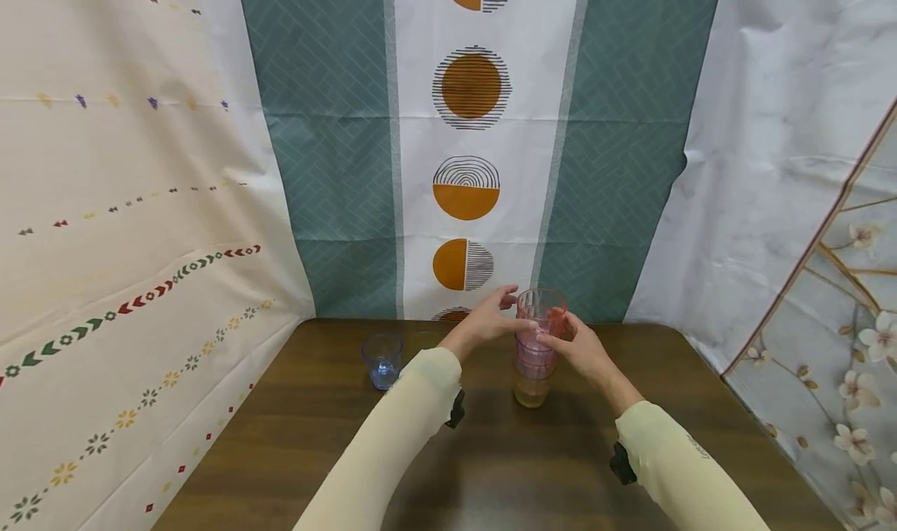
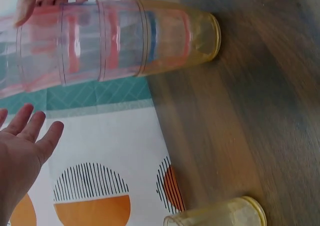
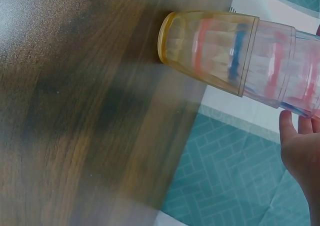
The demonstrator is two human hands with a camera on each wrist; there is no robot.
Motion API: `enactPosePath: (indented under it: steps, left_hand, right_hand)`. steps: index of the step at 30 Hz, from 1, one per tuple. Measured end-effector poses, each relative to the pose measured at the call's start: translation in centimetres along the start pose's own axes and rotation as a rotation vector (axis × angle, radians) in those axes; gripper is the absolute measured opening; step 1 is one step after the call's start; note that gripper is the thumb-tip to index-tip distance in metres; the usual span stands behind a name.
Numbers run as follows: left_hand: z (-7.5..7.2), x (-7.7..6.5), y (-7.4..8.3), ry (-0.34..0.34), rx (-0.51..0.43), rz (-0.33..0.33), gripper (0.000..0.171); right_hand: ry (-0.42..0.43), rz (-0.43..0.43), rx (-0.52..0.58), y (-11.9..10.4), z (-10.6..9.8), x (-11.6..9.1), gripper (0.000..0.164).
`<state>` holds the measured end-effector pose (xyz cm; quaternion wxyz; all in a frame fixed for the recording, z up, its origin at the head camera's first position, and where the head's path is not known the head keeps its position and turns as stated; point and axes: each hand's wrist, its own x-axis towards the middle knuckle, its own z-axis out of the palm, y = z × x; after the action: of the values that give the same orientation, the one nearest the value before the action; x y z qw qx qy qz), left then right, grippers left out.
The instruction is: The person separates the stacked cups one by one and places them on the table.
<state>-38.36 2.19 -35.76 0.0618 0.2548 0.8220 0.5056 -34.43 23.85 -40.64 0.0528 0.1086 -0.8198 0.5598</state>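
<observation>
A tall stack of nested clear plastic cups stands upright on the table, a yellow cup [image 1: 531,392] at its base, pink and purplish cups above it, and a pink cup [image 1: 541,300] on top. My right hand [image 1: 580,349] holds the upper part of the stack from the right, thumb in front and fingers at the side. On the other side is my left hand [image 1: 488,321], its thumb reaching toward the top cups. Its fingers [image 2: 48,141] are spread and apart from the stack in the left wrist view; whether the thumb touches is unclear.
A blue cup [image 1: 383,363] stands at the table's back left. Another yellow cup [image 2: 222,214] stands near the back edge, partly hidden by my left arm in the head view. Patterned cloths hang behind and beside the wooden table [image 1: 280,453].
</observation>
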Motion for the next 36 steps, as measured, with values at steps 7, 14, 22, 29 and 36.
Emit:
enactPosePath:
  steps: [7,14,22,29,36]
  left_hand:
    - [0.9,0.5,0.2,-0.008,0.000,0.016,0.086]
    - [1.2,0.7,0.3,0.006,-0.009,0.012,0.083]
    - [1.2,0.6,0.3,0.020,-0.007,0.011,0.078]
    - [1.1,0.6,0.3,0.021,0.008,0.008,0.078]
    - [1.0,1.0,0.3,0.062,-0.027,0.007,0.075]
  right_hand:
    - [-0.003,-0.028,0.015,0.0,0.1,-0.1,0.077]
    - [-0.002,-0.018,0.018,-0.3,0.1,-0.2,0.077]
    - [-0.023,0.003,0.025,-3.3,0.2,-1.8,0.071]
    - [-0.015,-0.001,0.018,-1.5,0.1,-0.9,0.075]
    - [0.000,-0.011,0.005,0.3,0.1,0.0,0.074]
